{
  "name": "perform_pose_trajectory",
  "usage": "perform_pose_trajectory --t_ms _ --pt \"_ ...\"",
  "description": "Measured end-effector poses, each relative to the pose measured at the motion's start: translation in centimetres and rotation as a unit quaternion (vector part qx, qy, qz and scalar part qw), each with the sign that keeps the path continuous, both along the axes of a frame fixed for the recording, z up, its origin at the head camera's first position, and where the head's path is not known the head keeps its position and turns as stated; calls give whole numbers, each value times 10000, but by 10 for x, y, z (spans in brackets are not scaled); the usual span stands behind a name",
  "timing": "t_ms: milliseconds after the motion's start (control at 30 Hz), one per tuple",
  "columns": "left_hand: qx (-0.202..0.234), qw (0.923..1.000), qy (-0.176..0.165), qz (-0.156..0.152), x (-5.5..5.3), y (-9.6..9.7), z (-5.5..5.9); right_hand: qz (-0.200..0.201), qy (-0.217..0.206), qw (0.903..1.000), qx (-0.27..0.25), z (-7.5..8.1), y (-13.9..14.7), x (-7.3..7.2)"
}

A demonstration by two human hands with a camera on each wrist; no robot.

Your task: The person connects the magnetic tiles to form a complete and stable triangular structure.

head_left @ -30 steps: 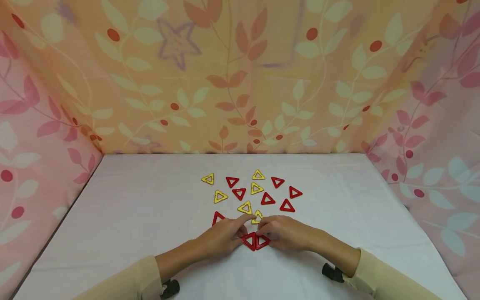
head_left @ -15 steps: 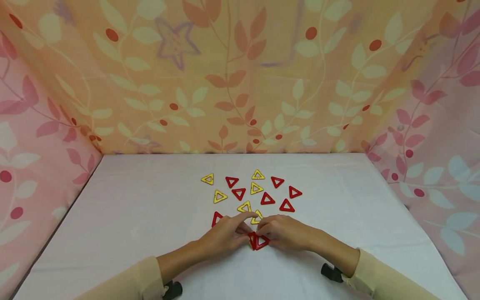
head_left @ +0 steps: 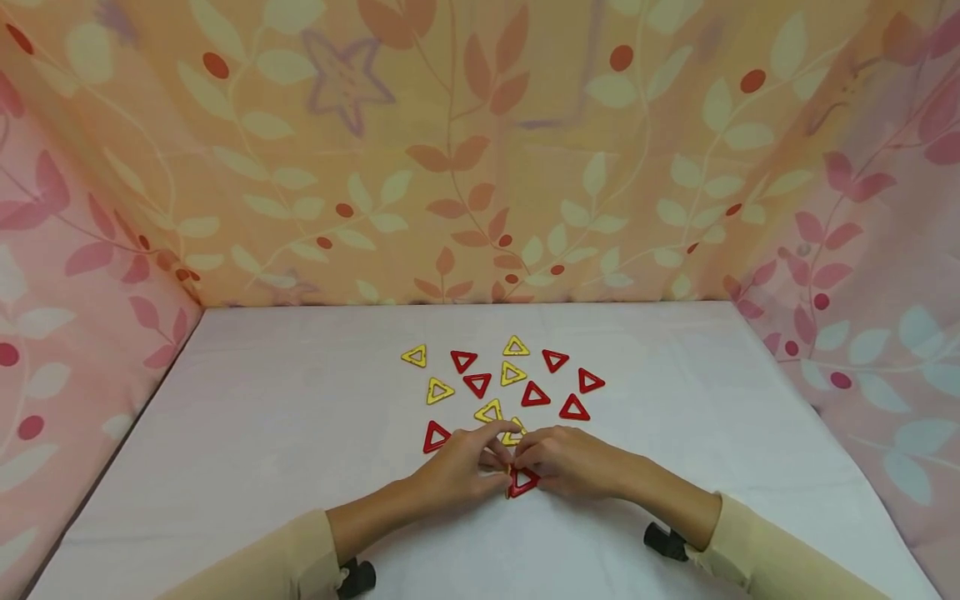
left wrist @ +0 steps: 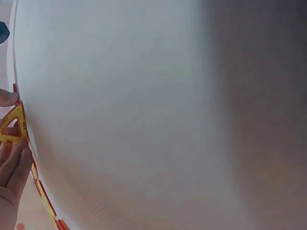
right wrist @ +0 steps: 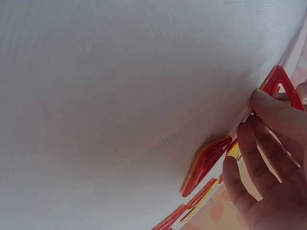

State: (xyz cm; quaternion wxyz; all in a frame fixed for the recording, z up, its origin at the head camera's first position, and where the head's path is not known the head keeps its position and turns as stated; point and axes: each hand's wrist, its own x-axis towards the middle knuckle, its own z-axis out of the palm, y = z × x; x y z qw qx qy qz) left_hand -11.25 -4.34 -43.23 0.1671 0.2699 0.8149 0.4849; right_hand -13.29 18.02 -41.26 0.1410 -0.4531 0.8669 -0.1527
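The left hand (head_left: 461, 468) pinches a yellow-sided triangle (left wrist: 21, 123) stood on edge. Beside it, the right hand (head_left: 573, 462) holds a flat red triangle (head_left: 527, 487). Other triangles (head_left: 574, 417), yellow and red, lie toward the tabletop's (head_left: 262, 433) far edge.

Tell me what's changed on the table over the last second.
The left red plastic triangle between the hands, flat before, has tipped up toward the right and now stands nearly upright, pinched by the left hand, which shifted slightly right. The right hand, right red plastic triangle and scattered red and yellow plastic triangles stayed put.
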Motion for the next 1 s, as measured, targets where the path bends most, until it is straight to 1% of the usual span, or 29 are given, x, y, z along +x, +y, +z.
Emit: perform_pose_trajectory --t_ms 133,200,300,367,467,533,733,867,1000 --pt "-97 9999 63 -62 -2 1 3 17 -8 10000 -67 0 2 0" --pt "-86 9999 71 -96 -2 1 3 -27 -136 9998 -124 0 5 -1" --pt "-48 9999 9 -148 -3 1 4 -226 -438 9985 -222 0 12 -2" --pt "-47 9998 -37 -178 -3 1 4 -434 -668 9964 -298 1 19 -4" --pt "-118 9998 -47 -167 -4 1 4 -689 -765 9942 -326 1 30 -7" --pt "-159 9998 -16 -138 -4 1 5 -805 -707 9938 -294 1 38 -9" --pt "-164 9998 18 -62 -3 2 5 -924 -234 9953 -175 0 61 -8" --pt "-106 9999 -87 -67 -2 2 5 -890 -85 9958 -185 -3 70 -7" --pt "-73 9998 -173 -93 -2 2 5 -888 -20 9959 -195 -6 72 -6"
